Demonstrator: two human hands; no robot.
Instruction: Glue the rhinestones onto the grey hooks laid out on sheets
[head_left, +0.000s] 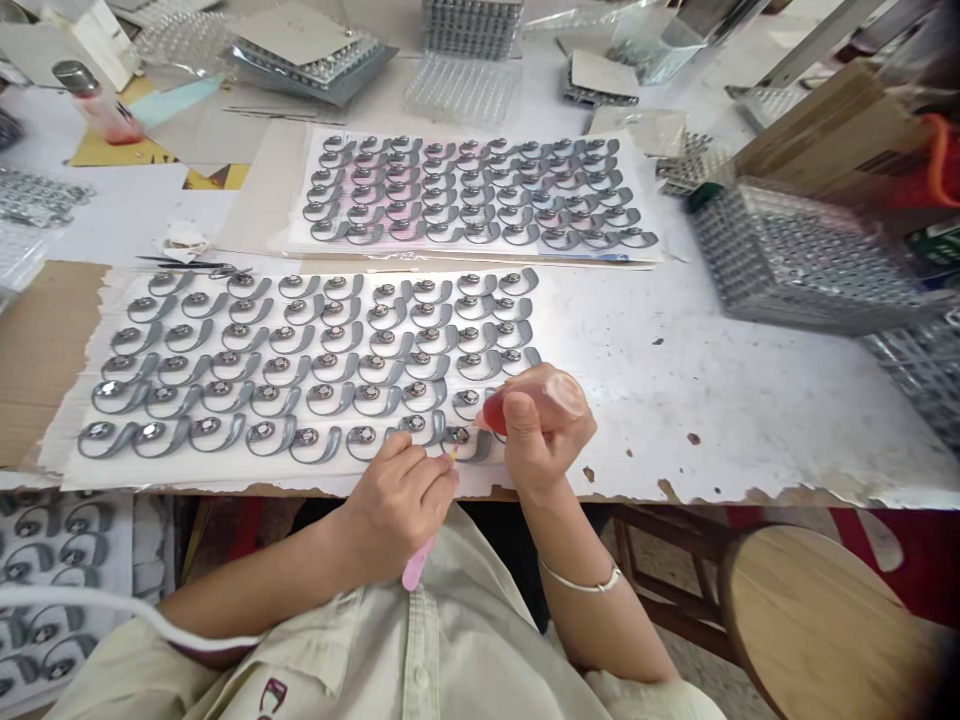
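On a scuffed white table, a white sheet carries rows of curved grey pieces with round metal centres. The left hand closes around a slim pink stick; the right hand grips a clear bottle of red liquid, its tip just above one curved grey piece. Open table lies right of the fingers.

Glossy metal discs, matt grey plastic bands
Translucent red plastic bottle, smooth pink plastic handle, rough white tabletop, smooth wooden stool
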